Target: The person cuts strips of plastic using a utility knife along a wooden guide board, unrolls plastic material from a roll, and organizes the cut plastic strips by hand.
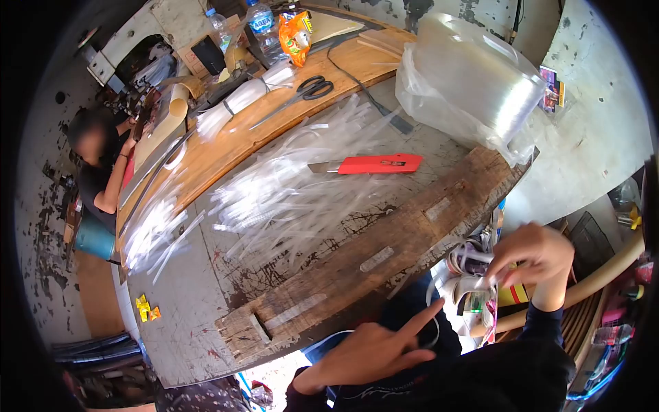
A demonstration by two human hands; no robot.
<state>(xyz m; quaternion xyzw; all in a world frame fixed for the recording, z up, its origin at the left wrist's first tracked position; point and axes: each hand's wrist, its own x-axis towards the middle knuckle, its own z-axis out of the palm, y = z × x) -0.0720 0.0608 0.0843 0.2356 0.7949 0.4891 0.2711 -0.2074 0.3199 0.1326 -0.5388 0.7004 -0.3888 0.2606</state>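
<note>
My left hand point(379, 353) is low in the view in front of the table, its index finger stretched out and thumb apart. Up and to the right, my right hand point(535, 255) has its fingers bent together in a pinch. A thin whitish strip point(432, 292) curves between the two hands, with its upper part running toward the right fingertips. A worn wooden plank point(343, 268) with a metal blade-like piece standing in it lies along the near table edge. Beyond it rest a red box cutter point(381, 163) and a spread of translucent plastic strips point(274, 185).
Black scissors point(302, 95) and a tied strip bundle point(237, 103) lie on a wooden board. A large transparent plastic roll point(473, 75) stands at the far right corner. Yellow wrapped sweets point(143, 307) lie at the left. Another person point(99, 165) sits at the far left.
</note>
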